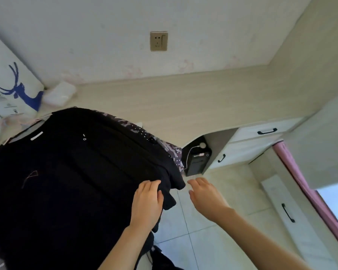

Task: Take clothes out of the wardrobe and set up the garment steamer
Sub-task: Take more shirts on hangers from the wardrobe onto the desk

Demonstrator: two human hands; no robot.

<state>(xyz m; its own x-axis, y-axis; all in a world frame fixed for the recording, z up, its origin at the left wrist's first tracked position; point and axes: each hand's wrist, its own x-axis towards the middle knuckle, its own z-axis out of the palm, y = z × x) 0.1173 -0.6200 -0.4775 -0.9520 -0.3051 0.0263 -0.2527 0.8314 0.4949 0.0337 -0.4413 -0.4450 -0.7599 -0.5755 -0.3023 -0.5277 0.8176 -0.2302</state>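
Observation:
A large black garment (pixel 70 172) lies spread over the left half of the view, with a white label near its collar. Under its far edge shows a grey patterned garment (pixel 170 149). My left hand (pixel 147 203) rests on the black garment's right edge, thumb and fingers curled round a fold of the cloth. My right hand (pixel 205 193) hovers just right of the garment over the tiled floor, fingers loosely spread, holding nothing. No garment steamer is in view.
A pale desk (pixel 203 106) runs along the wall, with a wall socket (pixel 158 41) above it. A dark computer tower (pixel 196 162) sits under the desk beside drawers (pixel 261 133) with black handles. A white bag (pixel 10 88) with a blue deer stands at left. A pink curtain (pixel 310 191) hangs at right.

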